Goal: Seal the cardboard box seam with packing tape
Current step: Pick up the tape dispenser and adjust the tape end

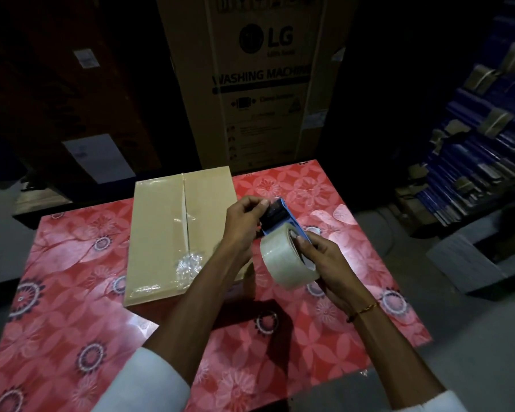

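On the bench [72, 292], covered with a red flowered cloth, a flat cardboard box [158, 233] lies at about ten o'clock from the hands, its long middle seam [185, 212] running from twelve to six. Shiny clear tape already shows along part of that seam, crumpled into a wad [189, 263] near the six o'clock end, so the sealing looks partly done and untidy.

Both hands hold a tape dispenser [280, 215] with a blue frame, in the air just to the three o'clock side of the box and clear of it. The left hand [244, 224] has its grip pinched on the dark front end of the dispenser, fingertips at the cutter or the loose tape end; which one is too blurred to tell. The right hand [324, 263] has its grip closed on the clear tape roll [286, 260], thumb on the rim.

My judgement: the roll is light and stiff, safe to hold by its rim or core. The free tape is thin, sticky and folds onto itself, so take it by the very end and keep it taut. The cutter edge is sharp. The box looks light and may slide on the glossy cloth, so steady it.

At twelve o'clock stands a tall washing machine carton [259, 84].
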{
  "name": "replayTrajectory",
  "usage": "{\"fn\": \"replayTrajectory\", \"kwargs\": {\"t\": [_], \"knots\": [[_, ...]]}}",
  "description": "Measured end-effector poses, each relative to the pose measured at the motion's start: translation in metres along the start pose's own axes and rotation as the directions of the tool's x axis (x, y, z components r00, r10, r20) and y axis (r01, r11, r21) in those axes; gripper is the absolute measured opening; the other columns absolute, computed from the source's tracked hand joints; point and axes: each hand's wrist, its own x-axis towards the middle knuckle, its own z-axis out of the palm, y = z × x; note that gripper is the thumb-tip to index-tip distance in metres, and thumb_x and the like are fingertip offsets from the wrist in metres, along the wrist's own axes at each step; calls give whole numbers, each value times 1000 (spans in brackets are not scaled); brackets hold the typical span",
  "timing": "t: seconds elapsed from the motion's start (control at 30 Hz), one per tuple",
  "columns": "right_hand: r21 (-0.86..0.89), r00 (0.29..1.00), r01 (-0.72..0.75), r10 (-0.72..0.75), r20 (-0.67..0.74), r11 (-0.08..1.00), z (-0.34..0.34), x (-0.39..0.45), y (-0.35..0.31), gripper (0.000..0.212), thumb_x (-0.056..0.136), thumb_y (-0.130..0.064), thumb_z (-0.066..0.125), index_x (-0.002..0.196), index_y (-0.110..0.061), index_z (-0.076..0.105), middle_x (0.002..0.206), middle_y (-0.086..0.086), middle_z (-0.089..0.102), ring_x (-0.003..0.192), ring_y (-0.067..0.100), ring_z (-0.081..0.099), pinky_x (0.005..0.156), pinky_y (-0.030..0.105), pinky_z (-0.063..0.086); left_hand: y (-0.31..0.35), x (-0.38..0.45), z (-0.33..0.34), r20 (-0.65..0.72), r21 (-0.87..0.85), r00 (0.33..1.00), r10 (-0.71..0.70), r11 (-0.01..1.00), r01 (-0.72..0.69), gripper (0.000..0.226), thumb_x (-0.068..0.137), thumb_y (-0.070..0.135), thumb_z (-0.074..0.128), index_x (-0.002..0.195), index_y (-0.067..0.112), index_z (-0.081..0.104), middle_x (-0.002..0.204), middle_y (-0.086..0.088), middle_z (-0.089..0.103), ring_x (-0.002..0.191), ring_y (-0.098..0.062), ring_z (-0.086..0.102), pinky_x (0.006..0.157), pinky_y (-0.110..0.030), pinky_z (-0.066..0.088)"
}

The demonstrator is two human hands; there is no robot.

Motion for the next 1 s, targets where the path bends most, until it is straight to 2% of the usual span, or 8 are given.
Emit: {"fn": "replayTrajectory", "kwargs": {"t": [0.2,0.33,0.4,0.5,0.63,0.7,0.87,1.0], "knots": [[-73,999,0,-2,-33,997,-28,4,14,26,101,-22,59,121,-14,74,116,5,78,108,19,72,86,31,57,-25,11,25,-39,69,999,-38,997,41,5,95,11,62,90,11,64,90,-7,63,80,-19,57,64,-31,48],[-212,994,44,-64,-86,976,-44,6,23,23,102,-16,59,118,-11,74,105,-8,80,101,5,72,83,17,52,-36,20,35,-195,318,970,146,945,-78,15,89,21,70,84,12,59,78,-2,62,70,-15,55,63,-28,44],[-245,991,39,-69,-116,969,-51,8,29,22,102,-16,59,117,-11,75,106,-5,80,100,5,73,83,16,51,-41,24,40,-138,390,979,149,917,-85,30,95,30,61,76,8,61,69,-6,62,66,-19,54,62,-31,42],[-340,982,7,-70,-173,940,-62,13,38,22,101,-24,60,117,-18,74,110,-3,78,103,7,72,85,19,52,-49,26,53,1,430,998,61,901,-56,40,99,30,53,85,-5,68,85,-27,69,72,-20,59,68,-36,49],[-478,966,-25,-102,-237,878,-75,17,49,14,100,-29,61,106,-29,74,101,-6,77,92,2,69,78,15,51,-69,28,66,78,434,997,-18,901,-18,19,97,18,59,99,6,73,91,-4,72,87,-18,67,72,-26,50],[-548,958,-54,-111,-263,835,-80,19,56,9,99,-29,63,102,-31,71,97,-6,74,89,7,68,78,25,52,-82,31,67,108,432,992,-64,902,11,19,94,14,62,108,7,73,98,0,70,97,-19,67,77,-22,49],[-695,963,-99,-107,-246,712,-94,25,81,21,99,-30,62,114,-21,74,101,9,72,94,27,67,83,45,54,-113,36,66,145,497,978,-151,866,60,34,90,-1,60,124,0,65,122,-11,67,107,-24,64,97,-37,52],[-733,973,-84,-103,-206,675,-98,27,92,25,101,-35,59,117,-23,74,100,11,73,93,29,67,81,47,55,-138,39,60,168,501,966,-195,861,86,49,86,-18,50,129,2,60,128,-16,64,111,-23,61,95,-33,50]]}}
